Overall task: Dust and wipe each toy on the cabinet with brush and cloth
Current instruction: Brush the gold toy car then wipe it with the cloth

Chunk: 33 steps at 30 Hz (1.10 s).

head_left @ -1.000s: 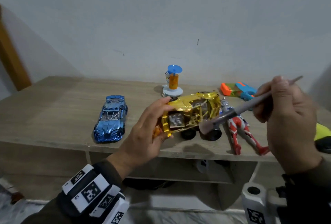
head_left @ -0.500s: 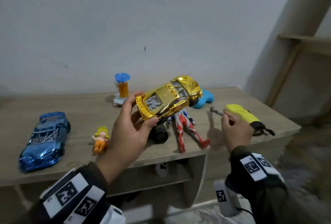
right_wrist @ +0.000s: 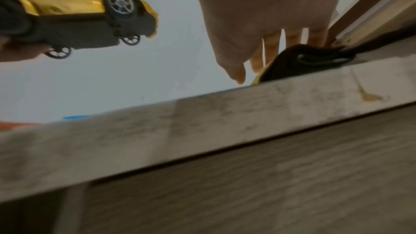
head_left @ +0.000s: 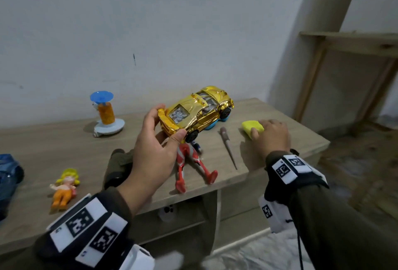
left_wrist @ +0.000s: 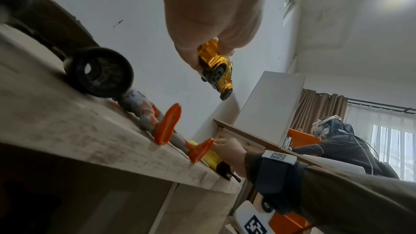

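My left hand (head_left: 169,122) grips the rear of a gold toy car (head_left: 198,112) and holds it above the wooden cabinet (head_left: 64,146). The left wrist view shows the gold car (left_wrist: 216,67) pinched between thumb and fingers. The thin brush (head_left: 228,146) lies loose on the cabinet top, right of the car. My right hand (head_left: 261,127) rests with straight fingers on a yellow cloth (head_left: 249,126) near the cabinet's right end. In the right wrist view its fingers (right_wrist: 272,49) reach down onto the cloth's black end (right_wrist: 303,63).
A red and silver figure (head_left: 189,162) lies under my left hand, with a dark wheeled toy (head_left: 118,166) beside it. A small doll (head_left: 64,185), a blue car (head_left: 8,174) and a blue-topped orange toy (head_left: 106,112) stand further left. A wooden frame (head_left: 344,41) stands on the right.
My right hand has laid the brush down on the cabinet and moved right onto the yellow cloth. My left hand keeps hold of the gold car. The view has swung right.
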Tool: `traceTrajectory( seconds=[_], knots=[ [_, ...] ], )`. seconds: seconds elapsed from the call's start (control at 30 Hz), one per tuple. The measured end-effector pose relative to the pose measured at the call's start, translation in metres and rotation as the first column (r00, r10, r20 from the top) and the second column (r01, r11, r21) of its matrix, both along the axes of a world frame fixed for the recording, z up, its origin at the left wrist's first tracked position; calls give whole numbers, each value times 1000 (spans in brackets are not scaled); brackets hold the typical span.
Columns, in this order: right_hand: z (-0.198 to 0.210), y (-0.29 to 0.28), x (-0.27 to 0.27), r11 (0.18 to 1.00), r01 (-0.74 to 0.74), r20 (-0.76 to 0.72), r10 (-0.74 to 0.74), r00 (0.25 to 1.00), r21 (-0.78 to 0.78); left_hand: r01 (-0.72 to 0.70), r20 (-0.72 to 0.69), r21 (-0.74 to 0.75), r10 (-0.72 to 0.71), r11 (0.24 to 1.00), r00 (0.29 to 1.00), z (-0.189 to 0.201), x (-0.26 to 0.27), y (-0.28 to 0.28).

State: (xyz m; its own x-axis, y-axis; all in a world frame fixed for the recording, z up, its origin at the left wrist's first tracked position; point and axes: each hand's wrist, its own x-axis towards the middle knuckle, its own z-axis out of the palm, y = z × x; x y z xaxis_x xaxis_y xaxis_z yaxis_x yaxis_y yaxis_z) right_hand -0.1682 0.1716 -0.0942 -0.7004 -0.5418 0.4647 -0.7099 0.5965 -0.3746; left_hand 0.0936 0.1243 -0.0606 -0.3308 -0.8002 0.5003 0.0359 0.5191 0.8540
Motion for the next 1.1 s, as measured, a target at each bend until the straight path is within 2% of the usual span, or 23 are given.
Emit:
traceTrajectory(
  seconds=[0.13,0.23,0.3,0.37,0.47,0.53,0.63,0.73,0.77,0.87,0.9,1.0,1.07,1.1],
  knots=[
    [-7,-6,-20,983,1,129,-26,991,184,14,16,-7,-14,1000,1000,-3,-8,-2],
    [-10,-8,-22,975,-45,104,23,994,218,30,45,-9,-29,1000,999,-6,-8,-5],
    [-3,-7,-17,996,-58,180,45,983,63,54,46,-5,-53,999,998,-6,-3,-9],
    [12,-7,-7,981,-61,246,105,964,-183,84,62,9,-85,996,994,-5,8,-12],
    [49,-8,29,836,-169,209,317,925,-522,113,92,2,-112,994,989,-4,32,-20],
    [76,-9,61,713,-312,140,497,856,-628,114,111,-15,-111,993,988,-2,52,-23],
    [101,-14,103,684,-525,45,629,776,-506,52,120,-63,-44,997,992,2,80,-24],
    [102,-9,145,669,-655,-41,688,725,-352,-101,29,-57,103,993,994,8,105,-25],
    [99,-5,159,640,-706,-86,720,689,-303,-152,-20,-24,151,988,988,11,113,-27],
    [94,10,200,464,-870,-196,849,491,-167,-205,-207,121,226,971,952,21,140,-31],
    [97,10,210,438,-876,-234,847,478,-203,-187,-255,158,223,970,941,24,148,-31],
    [114,0,236,433,-806,-342,745,572,-403,-135,-297,216,196,967,934,29,167,-25],
    [118,-11,255,440,-794,-379,710,594,-419,-95,-337,232,171,968,926,30,176,-19],
    [116,-14,266,438,-816,-394,721,570,-377,-75,-367,235,160,969,916,31,180,-18]
  ],
)
